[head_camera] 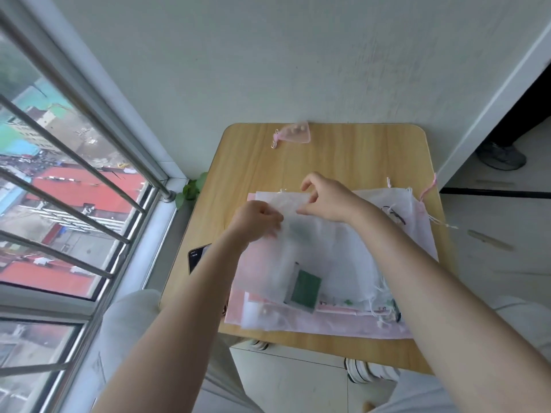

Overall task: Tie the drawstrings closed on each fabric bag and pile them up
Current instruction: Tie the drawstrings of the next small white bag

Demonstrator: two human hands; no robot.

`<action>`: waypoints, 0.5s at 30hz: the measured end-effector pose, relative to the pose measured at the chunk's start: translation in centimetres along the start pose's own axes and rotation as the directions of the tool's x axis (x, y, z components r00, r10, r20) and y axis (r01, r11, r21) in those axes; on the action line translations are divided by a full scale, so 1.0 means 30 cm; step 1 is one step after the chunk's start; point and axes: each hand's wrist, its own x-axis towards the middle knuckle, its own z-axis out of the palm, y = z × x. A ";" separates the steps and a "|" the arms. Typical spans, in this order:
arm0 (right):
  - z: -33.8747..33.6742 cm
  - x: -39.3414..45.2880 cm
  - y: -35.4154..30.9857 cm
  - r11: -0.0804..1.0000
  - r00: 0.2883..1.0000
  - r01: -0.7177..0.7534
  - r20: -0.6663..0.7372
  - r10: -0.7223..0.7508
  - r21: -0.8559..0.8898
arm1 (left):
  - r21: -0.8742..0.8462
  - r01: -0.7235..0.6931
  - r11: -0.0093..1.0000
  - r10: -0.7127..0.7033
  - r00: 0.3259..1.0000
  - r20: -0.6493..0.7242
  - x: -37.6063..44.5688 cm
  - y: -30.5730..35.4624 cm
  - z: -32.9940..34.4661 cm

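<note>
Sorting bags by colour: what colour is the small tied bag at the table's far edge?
The small tied bag is sheer pale pink with a pink drawstring, seen in the head view.

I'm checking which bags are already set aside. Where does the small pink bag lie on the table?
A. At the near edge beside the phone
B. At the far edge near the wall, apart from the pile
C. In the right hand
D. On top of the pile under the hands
B: the small pink bag lies alone at the far edge of the table, apart from the pile that both hands work on.
</note>
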 end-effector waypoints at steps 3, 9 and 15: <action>0.035 0.012 0.020 0.987 0.995 -0.040 0.079 0.053 -0.153 | -0.160 0.044 0.986 -0.044 0.999 0.004 -0.025 -0.071 -0.048; 0.111 0.009 -0.013 0.985 0.992 0.068 0.115 -0.050 -0.158 | -0.649 0.177 0.740 -0.145 0.984 0.102 -0.019 -0.150 -0.085; 0.152 0.009 -0.031 0.989 0.991 -0.130 -0.029 0.133 0.076 | -0.982 0.119 0.149 -0.229 0.970 0.082 -0.036 -0.211 -0.127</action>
